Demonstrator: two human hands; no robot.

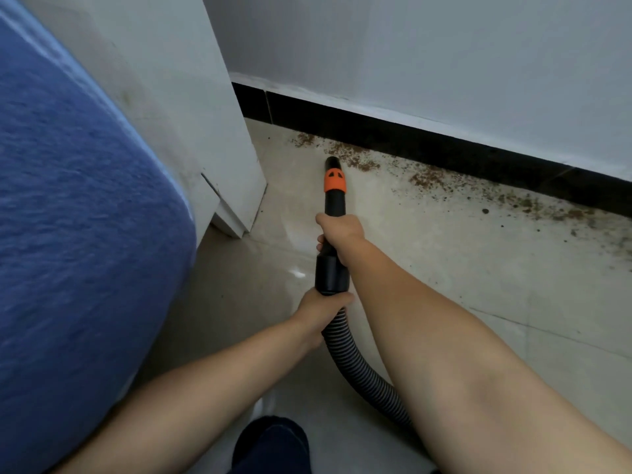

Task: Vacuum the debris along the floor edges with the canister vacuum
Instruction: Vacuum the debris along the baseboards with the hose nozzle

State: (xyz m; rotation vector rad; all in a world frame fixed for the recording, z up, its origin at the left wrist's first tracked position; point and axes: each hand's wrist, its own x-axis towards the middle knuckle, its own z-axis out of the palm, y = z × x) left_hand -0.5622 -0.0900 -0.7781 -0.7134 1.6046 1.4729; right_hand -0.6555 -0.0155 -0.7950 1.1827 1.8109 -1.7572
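A black vacuum nozzle (334, 191) with an orange collar points at the floor edge, its tip right beside a patch of brown debris (352, 158). More of the debris trails right along the black baseboard (444, 145). My right hand (340, 230) grips the nozzle tube just behind the orange collar. My left hand (321, 314) grips the ribbed black hose (355, 364) where it joins the black cuff. The hose curves back under my right forearm and out of sight. The canister is not in view.
A bed with a blue cover (78, 234) fills the left side. A white panel (212, 131) stands between it and the wall, its foot near the nozzle. Beige floor tiles (496, 268) extend to the right. A dark shoe (273, 446) is at the bottom edge.
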